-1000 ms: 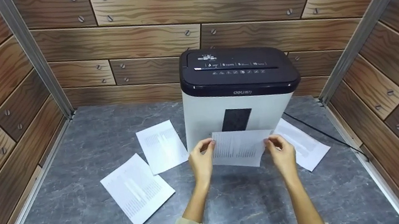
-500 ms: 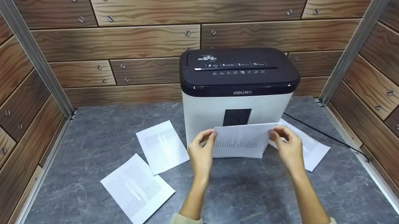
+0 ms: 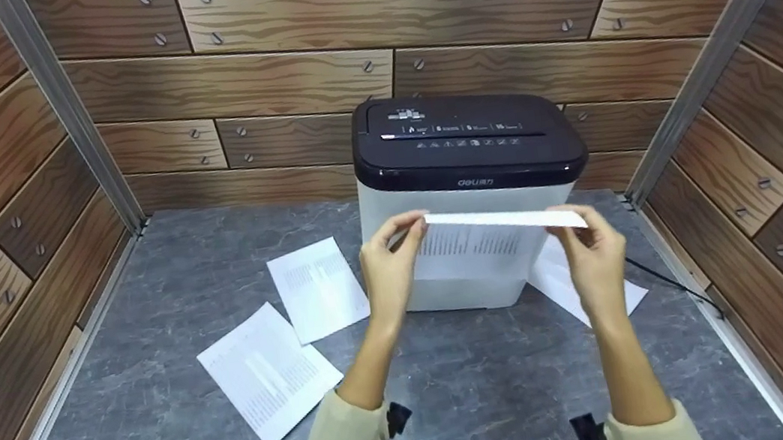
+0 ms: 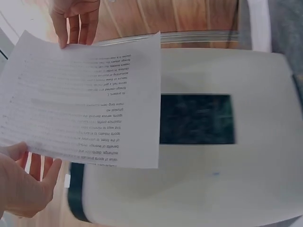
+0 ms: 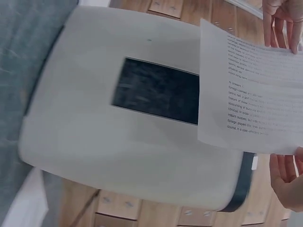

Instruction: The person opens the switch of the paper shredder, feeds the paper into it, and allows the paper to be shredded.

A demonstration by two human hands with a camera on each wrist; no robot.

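A printed sheet of paper (image 3: 474,243) is stretched between my two hands in front of the paper shredder (image 3: 468,142), its white upper edge bent toward me. My left hand (image 3: 387,273) pinches one corner between thumb and fingers. At the other end my right hand (image 3: 597,261) grips the opposite corner, slightly lower. The shredder has a dark lid with a slot and a pale body. In the left wrist view, the sheet (image 4: 90,104) covers part of the body's dark window (image 4: 196,118); in the head view it hides that window.
Two printed sheets, one nearer the shredder (image 3: 317,290) and one closer to me (image 3: 272,376), lie on the grey marbled floor (image 3: 162,432) at left. Another sheet (image 3: 555,282) lies at right, partly behind my right hand. A black cord (image 3: 668,282) runs toward the right wall (image 3: 765,239).
Both hands have raised the sheet from low at the shredder's front to just under its lid. My right hand has moved farther right, and the sheet's top edge has tipped toward me.
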